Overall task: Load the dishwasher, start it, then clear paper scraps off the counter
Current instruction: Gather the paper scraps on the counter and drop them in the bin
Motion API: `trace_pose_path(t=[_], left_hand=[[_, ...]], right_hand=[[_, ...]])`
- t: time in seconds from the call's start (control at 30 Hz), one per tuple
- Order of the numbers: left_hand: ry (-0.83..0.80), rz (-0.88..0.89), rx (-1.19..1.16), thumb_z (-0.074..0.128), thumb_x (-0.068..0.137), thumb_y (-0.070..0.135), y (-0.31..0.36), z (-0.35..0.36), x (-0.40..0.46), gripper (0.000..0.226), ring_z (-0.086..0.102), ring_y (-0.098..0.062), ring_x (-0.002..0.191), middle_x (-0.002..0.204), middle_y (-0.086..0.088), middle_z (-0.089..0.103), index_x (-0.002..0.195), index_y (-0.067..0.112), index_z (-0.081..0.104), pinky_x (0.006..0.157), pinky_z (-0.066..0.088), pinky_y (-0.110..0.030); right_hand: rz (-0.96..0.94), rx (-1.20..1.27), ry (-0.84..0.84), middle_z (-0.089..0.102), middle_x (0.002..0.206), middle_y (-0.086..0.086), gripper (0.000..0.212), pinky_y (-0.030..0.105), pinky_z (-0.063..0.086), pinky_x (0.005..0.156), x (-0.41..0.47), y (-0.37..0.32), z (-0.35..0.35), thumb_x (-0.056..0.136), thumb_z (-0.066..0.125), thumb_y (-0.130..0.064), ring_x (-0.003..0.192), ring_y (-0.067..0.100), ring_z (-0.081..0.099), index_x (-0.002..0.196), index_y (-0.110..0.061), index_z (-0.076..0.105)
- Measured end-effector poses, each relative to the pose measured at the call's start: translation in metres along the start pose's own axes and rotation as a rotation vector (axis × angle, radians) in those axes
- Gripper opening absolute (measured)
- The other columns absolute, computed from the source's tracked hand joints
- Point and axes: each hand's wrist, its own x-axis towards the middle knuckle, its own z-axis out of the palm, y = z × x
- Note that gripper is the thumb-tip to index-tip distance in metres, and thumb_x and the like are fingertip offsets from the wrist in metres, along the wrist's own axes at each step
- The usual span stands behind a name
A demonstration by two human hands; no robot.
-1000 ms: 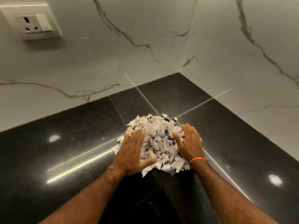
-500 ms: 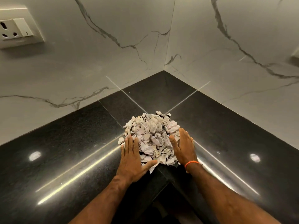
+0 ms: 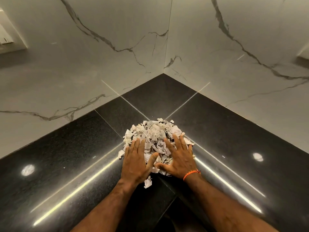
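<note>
Where two white, grey-veined marble walls (image 3: 80, 67) meet over a polished black granite counter (image 3: 58, 164): a heap of torn white paper scraps (image 3: 155, 133), near the corner. Left hand (image 3: 135, 163) and right hand (image 3: 178, 159) flat on its near side, fingers straight, thumbs almost touching. Orange thread bracelet (image 3: 191, 174) at right wrist. One loose scrap (image 3: 148, 182) between the wrists. White socket plate (image 3: 8, 36) far left.

White marble-veined walls (image 3: 83, 67) meet in corner; switch plate (image 3: 8, 37) at left edge.
</note>
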Motion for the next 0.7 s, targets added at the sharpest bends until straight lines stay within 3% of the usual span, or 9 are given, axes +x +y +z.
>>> trace_pose_path(t=[0.1, 0.2, 0.33, 0.43, 0.53, 0.63, 0.7], left_hand=[[-0.022, -0.016, -0.032, 0.021, 0.096, 0.078, -0.006, 0.0, 0.01, 0.086, 0.001, -0.013, 0.155, 0.169, 0.001, 0.01, 0.161, 0.023, 0.016, 0.127, 0.01, -0.043], [-0.033, -0.016, -0.065, 0.021, 0.098, 0.074, -0.002, 0.002, 0.014, 0.081, -0.002, -0.011, 0.155, 0.169, 0.004, 0.008, 0.161, 0.022, 0.017, 0.128, 0.007, -0.043], [0.027, -0.08, -0.191, 0.016, 0.096, 0.076, 0.004, 0.009, 0.017, 0.084, 0.005, -0.01, 0.155, 0.168, 0.004, 0.018, 0.159, 0.022, 0.025, 0.127, 0.009, -0.043], [0.138, -0.139, -0.335, 0.018, 0.095, 0.076, 0.01, 0.013, 0.02, 0.082, 0.012, -0.011, 0.154, 0.165, 0.003, 0.029, 0.155, 0.024, 0.035, 0.126, 0.013, -0.04], [0.272, -0.211, -0.356, 0.021, 0.096, 0.072, 0.012, 0.011, 0.026, 0.077, 0.014, -0.014, 0.154, 0.164, 0.0, 0.029, 0.15, 0.024, 0.043, 0.124, 0.017, -0.042], [0.296, -0.245, -0.28, 0.02, 0.096, 0.073, 0.008, 0.011, 0.03, 0.075, 0.006, -0.018, 0.156, 0.167, -0.004, 0.021, 0.15, 0.026, 0.043, 0.126, 0.011, -0.046], [0.238, -0.269, -0.265, 0.019, 0.094, 0.075, 0.007, 0.015, 0.033, 0.076, 0.001, -0.019, 0.156, 0.168, -0.005, 0.017, 0.152, 0.029, 0.038, 0.126, 0.007, -0.045]], right_hand=[[0.02, -0.038, 0.049, 0.024, 0.162, 0.0, 0.088, 0.061, 0.023, 0.115, 0.003, -0.003, 0.004, 0.077, 0.036, -0.09, 0.145, 0.031, 0.026, 0.152, -0.046, 0.028], [0.026, -0.039, 0.152, 0.048, 0.141, -0.003, 0.067, 0.049, 0.038, 0.1, 0.01, -0.002, 0.007, 0.081, 0.046, -0.077, 0.129, 0.024, 0.044, 0.134, -0.036, 0.055], [0.0, 0.022, 0.205, 0.061, 0.121, -0.007, 0.051, 0.041, 0.044, 0.083, 0.02, -0.001, 0.011, 0.077, 0.059, -0.059, 0.11, 0.022, 0.055, 0.119, -0.031, 0.065], [-0.023, 0.119, 0.221, 0.064, 0.113, -0.005, 0.048, 0.041, 0.049, 0.081, 0.027, -0.001, 0.012, 0.075, 0.062, -0.051, 0.104, 0.022, 0.058, 0.116, -0.027, 0.067], [-0.05, 0.201, 0.299, 0.06, 0.122, -0.004, 0.048, 0.044, 0.051, 0.089, 0.029, 0.001, 0.008, 0.076, 0.068, -0.047, 0.111, 0.022, 0.056, 0.119, -0.025, 0.067], [-0.022, 0.18, 0.318, 0.046, 0.143, -0.004, 0.06, 0.043, 0.042, 0.104, 0.029, 0.002, -0.001, 0.078, 0.066, -0.06, 0.131, 0.021, 0.043, 0.129, -0.031, 0.06], [0.061, 0.154, 0.262, 0.03, 0.158, -0.002, 0.074, 0.046, 0.028, 0.115, 0.029, 0.001, -0.002, 0.081, 0.053, -0.077, 0.146, 0.024, 0.026, 0.143, -0.037, 0.046]])
